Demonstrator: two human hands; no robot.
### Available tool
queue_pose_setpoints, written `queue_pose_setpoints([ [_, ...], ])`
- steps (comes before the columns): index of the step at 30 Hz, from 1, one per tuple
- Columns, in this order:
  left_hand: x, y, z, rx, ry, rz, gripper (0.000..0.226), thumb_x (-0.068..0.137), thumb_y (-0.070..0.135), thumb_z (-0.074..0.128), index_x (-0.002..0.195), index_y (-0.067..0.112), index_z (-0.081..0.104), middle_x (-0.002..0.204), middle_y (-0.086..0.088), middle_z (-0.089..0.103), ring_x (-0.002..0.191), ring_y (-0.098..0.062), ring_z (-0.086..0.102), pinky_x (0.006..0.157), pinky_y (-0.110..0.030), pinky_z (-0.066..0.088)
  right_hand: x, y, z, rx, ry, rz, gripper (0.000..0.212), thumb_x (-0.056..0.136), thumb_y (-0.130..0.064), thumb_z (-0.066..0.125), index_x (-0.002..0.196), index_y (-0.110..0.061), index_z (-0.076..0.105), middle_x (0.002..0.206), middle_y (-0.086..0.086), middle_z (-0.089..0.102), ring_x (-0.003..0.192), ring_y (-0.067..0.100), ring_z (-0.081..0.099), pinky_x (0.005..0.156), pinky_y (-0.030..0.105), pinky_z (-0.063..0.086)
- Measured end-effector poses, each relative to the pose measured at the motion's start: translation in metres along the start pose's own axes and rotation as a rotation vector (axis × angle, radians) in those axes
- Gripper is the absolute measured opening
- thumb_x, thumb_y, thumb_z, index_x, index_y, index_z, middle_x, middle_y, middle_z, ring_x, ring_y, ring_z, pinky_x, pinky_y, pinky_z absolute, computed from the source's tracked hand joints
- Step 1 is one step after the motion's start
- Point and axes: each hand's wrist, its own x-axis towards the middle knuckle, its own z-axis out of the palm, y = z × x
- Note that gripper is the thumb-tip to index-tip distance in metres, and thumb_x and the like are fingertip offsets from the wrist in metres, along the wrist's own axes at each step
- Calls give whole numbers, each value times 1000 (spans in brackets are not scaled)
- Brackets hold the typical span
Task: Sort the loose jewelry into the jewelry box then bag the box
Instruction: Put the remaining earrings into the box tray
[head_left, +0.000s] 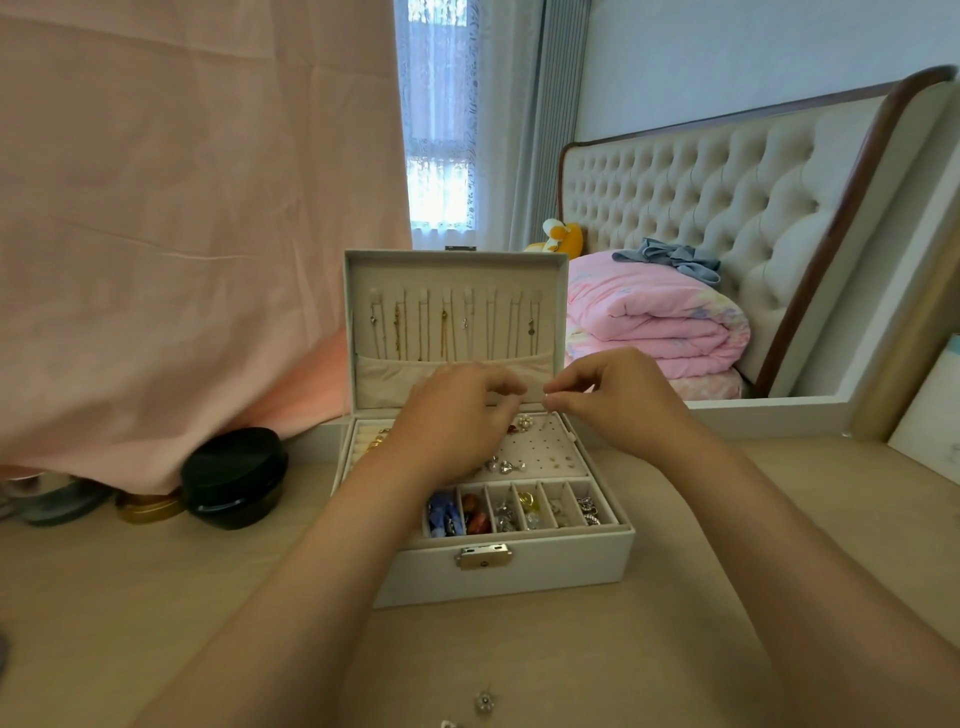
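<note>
Near the front edge of the tabletop (156, 597) lie two small silver earrings (484, 701). At the tabletop's middle stands an open white jewelry box (498, 571). Its front compartments hold jewelry, and necklaces (444, 332) hang in the upright lid. Both hands hover over the box's back half. The left hand (452, 415) curls its fingers inward. The right hand (618, 400) presses thumb and forefinger together, tips just beside the left's. Whether anything is pinched cannot be told. A round black case (234, 475) sits toward the back left edge.

White jewelry box (498, 566) open, lid (452, 270) upright with necklaces (444, 332) hanging, compartments (519, 512) part-filled, loose silver piece (484, 702) in front
</note>
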Motion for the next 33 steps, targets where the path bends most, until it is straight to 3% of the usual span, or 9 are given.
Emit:
queue_pose_setpoints([
  [3,1,-4,0,144,-95,35,32,98,38,56,130,37,63,136,11,57,132,-15,45,113,-45,36,-2,3,3,-151,-42,23,14,78,-29,84,89,-33,77,79,-18,71,80,-5,64,79,23,53],
  [6,-1,-4,2,218,-200,42,41,99,36,52,140,37,55,145,7,49,137,-17,37,115,-42,31,-6,0,5,-236,-72,-19,9,80,-31,82,82,-35,75,77,-20,68,80,-2,64,78,28,54],
  [14,0,-7,3,215,-225,44,45,99,36,52,143,33,53,144,6,47,136,-15,32,113,-38,29,-8,0,14,-371,-29,-91,7,84,-41,76,85,-35,73,87,-18,71,86,3,61,72,26,47],
  [19,0,-8,4,233,-242,80,51,97,33,53,148,33,46,143,6,49,136,-15,34,114,-40,32,-5,1,7,-310,-169,-71,8,88,-38,70,81,-39,74,84,-24,67,90,1,62,82,33,54],
  [25,1,-9,5,226,-242,80,52,97,34,53,148,31,47,141,8,46,136,-13,33,113,-36,30,-1,5,8,-146,-162,-25,9,83,-32,78,90,-35,74,87,-16,71,87,-1,65,85,34,56],
  [33,1,-9,4,253,-246,94,55,96,37,54,149,34,44,143,5,47,137,-15,33,113,-41,33,-3,3,7,-190,-203,43,6,84,-35,75,80,-32,73,84,-14,71,84,2,65,83,34,56],
])
